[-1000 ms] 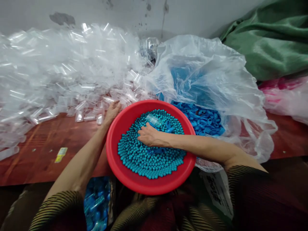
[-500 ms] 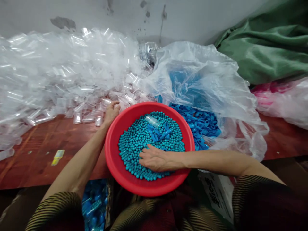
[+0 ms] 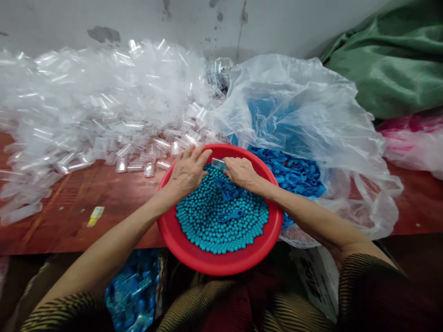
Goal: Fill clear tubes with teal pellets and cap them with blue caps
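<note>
A red basin holds many small teal beads and a few blue plastic pieces. Above its far left rim is my left hand, fingers apart and nothing seen in them. My right hand is inside the far side of the basin, thumb and fingers closed on the end of a short clear plastic tube. The tube lies tilted just over the beads, its left end pointing towards my left fingers. More blue pieces lie on the beads below my right hand, partly shaded.
Clear plastic tubes are heaped along the wall at left. Right of the basin, blue pieces spill from a clear plastic bag. Green cloth lies at far right. Below the table's edge stands a box of blue-and-clear items.
My right hand has moved from the beads to the far side and taken the clear tube. My left hand has come from beyond the rim to above it. The view has shifted slightly.
</note>
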Demonstrator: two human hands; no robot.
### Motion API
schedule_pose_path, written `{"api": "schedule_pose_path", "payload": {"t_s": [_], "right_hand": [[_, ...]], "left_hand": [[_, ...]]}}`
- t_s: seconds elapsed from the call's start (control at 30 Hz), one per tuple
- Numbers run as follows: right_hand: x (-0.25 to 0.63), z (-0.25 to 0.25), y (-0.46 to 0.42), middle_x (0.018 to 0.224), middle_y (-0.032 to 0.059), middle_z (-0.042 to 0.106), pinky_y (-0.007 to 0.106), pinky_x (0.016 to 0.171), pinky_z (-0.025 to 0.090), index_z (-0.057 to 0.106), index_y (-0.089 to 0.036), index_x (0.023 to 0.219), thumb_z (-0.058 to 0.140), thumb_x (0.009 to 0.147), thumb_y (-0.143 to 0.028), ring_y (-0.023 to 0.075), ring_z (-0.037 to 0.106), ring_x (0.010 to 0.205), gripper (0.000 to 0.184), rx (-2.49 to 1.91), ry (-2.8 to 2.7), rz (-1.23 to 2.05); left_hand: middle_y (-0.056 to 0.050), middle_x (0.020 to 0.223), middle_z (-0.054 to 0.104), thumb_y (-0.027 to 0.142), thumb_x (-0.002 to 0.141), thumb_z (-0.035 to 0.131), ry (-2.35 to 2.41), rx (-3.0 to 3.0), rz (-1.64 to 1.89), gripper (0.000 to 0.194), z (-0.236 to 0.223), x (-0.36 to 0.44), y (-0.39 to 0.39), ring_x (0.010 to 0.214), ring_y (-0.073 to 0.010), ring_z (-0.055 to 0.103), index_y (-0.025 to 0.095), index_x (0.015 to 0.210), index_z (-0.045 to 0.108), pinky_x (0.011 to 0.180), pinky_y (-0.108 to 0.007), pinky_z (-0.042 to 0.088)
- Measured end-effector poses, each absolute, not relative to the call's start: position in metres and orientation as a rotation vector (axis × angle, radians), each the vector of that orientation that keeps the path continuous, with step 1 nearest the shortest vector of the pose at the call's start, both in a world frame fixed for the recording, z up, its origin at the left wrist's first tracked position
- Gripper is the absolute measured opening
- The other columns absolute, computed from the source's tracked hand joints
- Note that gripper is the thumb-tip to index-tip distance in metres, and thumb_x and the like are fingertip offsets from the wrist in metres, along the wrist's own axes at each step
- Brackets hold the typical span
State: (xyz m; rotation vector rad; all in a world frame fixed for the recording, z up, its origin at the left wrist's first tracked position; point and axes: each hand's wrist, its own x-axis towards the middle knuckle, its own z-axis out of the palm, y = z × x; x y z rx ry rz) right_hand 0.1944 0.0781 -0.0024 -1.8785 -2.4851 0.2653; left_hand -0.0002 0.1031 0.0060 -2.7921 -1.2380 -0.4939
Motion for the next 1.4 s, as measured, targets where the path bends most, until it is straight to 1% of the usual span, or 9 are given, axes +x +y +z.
{"api": "schedule_pose_path", "payload": {"t_s": [0.1,0.2,0.3,0.47,0.6,0.77,1.0,1.2,1.4], "right_hand": [[0.195,0.01,0.079,0.095,0.0085,0.065,0.026,0.071,0.041,0.059,-0.012,0.101,0.052,0.083,-0.027,0.0195,0.059,0.084,0.024,-1.552,-2.346,0.776],[0.194,0.017,0.078,0.078,0.0001,0.062,0.022,0.061,0.041,0.058,-0.013,0.091,0.05,0.081,-0.028,0.0126,0.055,0.066,0.02,-1.236,-2.211,1.242],[0.193,0.026,0.072,0.068,-0.0029,0.056,0.02,0.053,0.038,0.056,-0.013,0.087,0.052,0.077,-0.025,0.0086,0.049,0.054,0.016,-1.225,-2.248,1.42],[0.199,0.039,0.061,0.063,-0.0033,0.053,0.019,0.049,0.037,0.054,-0.015,0.079,0.052,0.079,-0.029,0.0081,0.05,0.052,0.015,-1.205,-2.356,1.573],[0.206,0.032,0.058,0.061,-0.0026,0.053,0.021,0.047,0.036,0.057,-0.014,0.082,0.056,0.078,-0.034,0.0096,0.048,0.05,0.02,-1.435,-2.384,1.432],[0.187,0.02,0.047,0.106,0.0114,0.059,0.032,0.068,0.049,0.046,-0.014,0.123,0.058,0.081,-0.03,0.0184,0.059,0.08,0.047,-1.452,-2.274,1.061],[0.173,-0.028,-0.01,0.116,0.0113,0.055,0.062,0.093,0.036,0.058,-0.022,0.112,0.065,0.077,-0.035,0.033,0.046,0.114,0.038,-0.705,-3.031,0.397],[0.197,-0.024,0.003,0.09,0.0073,0.065,0.055,0.09,0.041,0.068,-0.02,0.079,0.056,0.081,-0.018,0.0259,0.058,0.094,0.012,-1.035,-3.165,0.398],[0.189,0.044,0.101,0.104,0.0062,0.067,0.032,0.083,0.048,0.064,-0.02,0.106,0.049,0.087,-0.026,0.0187,0.062,0.094,0.025,-1.05,-2.651,0.823]], "left_hand": [[-0.014,0.14,0.043,0.018,0.085,0.046,-1.098,-2.809,-0.323,0.051,0.002,0.013,0.086,0.133,-0.0333,0.032,0.017,0.135,0.038,0.104,-0.051,0.029],[-0.016,0.108,0.062,0.015,0.089,0.034,-1.127,-2.804,-0.15,0.036,0.004,0.019,0.078,0.108,-0.0297,0.056,0.012,0.122,0.049,0.089,-0.044,0.042],[-0.013,0.082,0.063,0.014,0.09,0.027,-1.121,-2.803,0.065,0.03,0.013,0.02,0.07,0.078,-0.0272,0.063,0.013,0.101,0.056,0.066,-0.037,0.046],[-0.009,0.079,0.065,0.02,0.086,0.039,-1.173,-2.872,0.238,0.019,0.027,0.007,0.056,0.075,-0.0262,0.064,0.016,0.097,0.054,0.057,-0.031,0.043],[-0.011,0.087,0.065,0.027,0.084,0.049,-1.345,-2.816,0.299,0.023,0.024,-0.013,0.053,0.082,-0.028,0.064,0.015,0.103,0.053,0.065,-0.034,0.046],[-0.017,0.12,0.054,0.036,0.075,0.064,-1.516,-2.913,-0.158,0.074,0.018,-0.021,0.063,0.108,-0.0286,0.056,0.013,0.136,0.029,0.084,-0.037,0.048],[-0.015,0.117,0.055,0.034,0.085,0.051,-1.649,-2.414,-0.978,0.044,0.008,-0.058,0.052,0.111,-0.027,0.052,0.014,0.124,0.046,0.093,-0.041,0.045],[-0.013,0.114,0.058,0.036,0.084,0.049,-1.776,-2.355,-1.034,0.037,-0.002,-0.088,0.05,0.109,-0.0267,0.053,0.017,0.116,0.052,0.093,-0.044,0.045],[-0.014,0.097,0.063,0.052,0.075,0.053,-2.862,-2.073,-1.259,0.056,-0.017,-0.119,0.11,0.085,-0.0278,0.064,0.012,0.114,0.05,0.067,-0.042,0.053]]}}
